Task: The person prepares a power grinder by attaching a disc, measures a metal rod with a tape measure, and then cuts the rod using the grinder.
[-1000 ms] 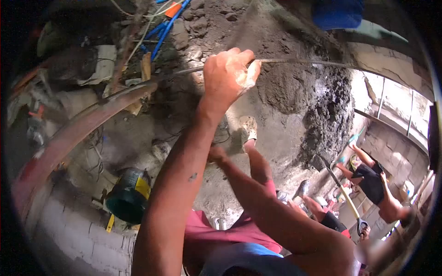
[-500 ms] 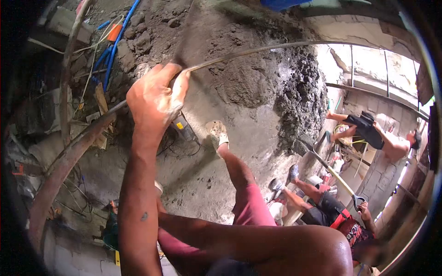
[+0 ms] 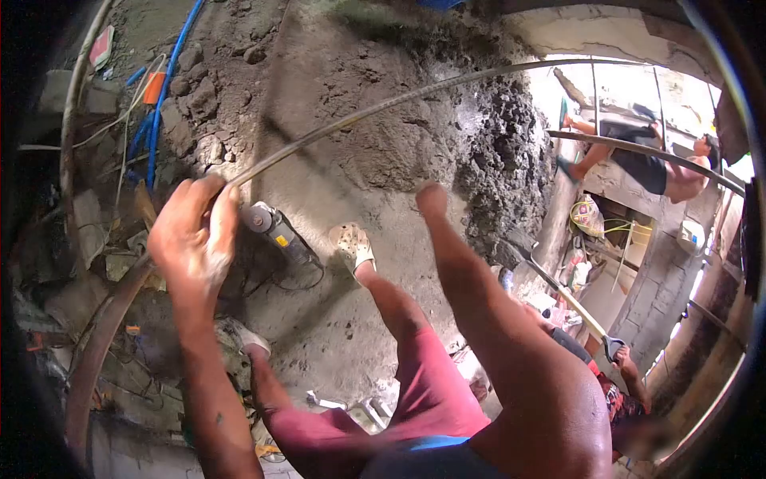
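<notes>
My left hand is closed around a long, thin metal bar, thumb and fingers pinching it at the left. Lens distortion makes the bar look curved as it runs across to the far right. My right hand reaches forward below the bar, apart from it in the picture and over the grey ground. Its fingers are foreshortened and hidden, so I cannot see whether it holds anything. On the ground between my hands lies an angle grinder with a yellow label, near my clog.
Wet mortar is heaped ahead. A co-worker's hand grips a shovel at the right; another person is farther back. Blue pipe, an orange piece and rubble are at upper left.
My right arm has swung from across my lap, its hand hidden behind my left forearm, to stretch forward. My left hand stays on the bar, now farther left in view. The far person has shifted.
</notes>
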`<state>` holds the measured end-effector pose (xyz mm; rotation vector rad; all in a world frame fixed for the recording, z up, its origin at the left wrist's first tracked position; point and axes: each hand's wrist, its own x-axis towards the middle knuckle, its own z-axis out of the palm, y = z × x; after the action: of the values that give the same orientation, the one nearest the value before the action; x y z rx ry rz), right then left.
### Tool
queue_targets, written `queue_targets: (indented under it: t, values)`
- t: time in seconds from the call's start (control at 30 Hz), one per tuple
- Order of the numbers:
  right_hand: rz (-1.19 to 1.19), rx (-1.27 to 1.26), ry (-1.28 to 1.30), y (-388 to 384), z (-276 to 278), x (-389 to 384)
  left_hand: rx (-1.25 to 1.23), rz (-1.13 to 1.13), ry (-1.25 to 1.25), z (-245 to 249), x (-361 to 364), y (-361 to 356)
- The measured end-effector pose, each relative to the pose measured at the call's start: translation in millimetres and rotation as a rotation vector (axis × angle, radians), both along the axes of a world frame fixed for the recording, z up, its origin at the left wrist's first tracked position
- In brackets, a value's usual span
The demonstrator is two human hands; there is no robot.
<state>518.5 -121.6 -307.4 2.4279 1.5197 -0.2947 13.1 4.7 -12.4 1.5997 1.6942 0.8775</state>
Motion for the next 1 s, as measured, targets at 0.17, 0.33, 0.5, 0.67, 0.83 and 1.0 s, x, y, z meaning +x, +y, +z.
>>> queue_targets:
  t: [0.17, 0.33, 0.5, 0.67, 0.83, 1.0]
  values:
    - [-0.178, -0.094, -0.026, 75.4, 17.7, 26.3, -0.098, -0.011, 0.023, -9.4, -5.0, -4.4]
    - [-0.296, -0.163, -0.021, 81.2, -36.7, 63.4, -0.097, 0.093, 0.098, -15.6, -3.4, -12.7]
    - [-0.432, -0.087, -0.074, 75.1, -70.2, 69.9, -0.144, 0.071, 0.099, -8.6, -1.8, -9.0]
    - [-0.239, 0.167, 0.730, 43.4, -33.1, 46.5, -0.141, 0.044, 0.097, -6.4, -2.2, -2.7]
    - [-0.430, 0.051, 1.219, 33.1, 151.3, -110.4, -0.131, 0.026, -0.018, 0.7, -3.8, 0.6]
    - [-0.112, 0.100, 1.374, 78.6, 333.1, -253.8, -0.160, 0.004, -0.027, 18.9, -9.6, 4.0]
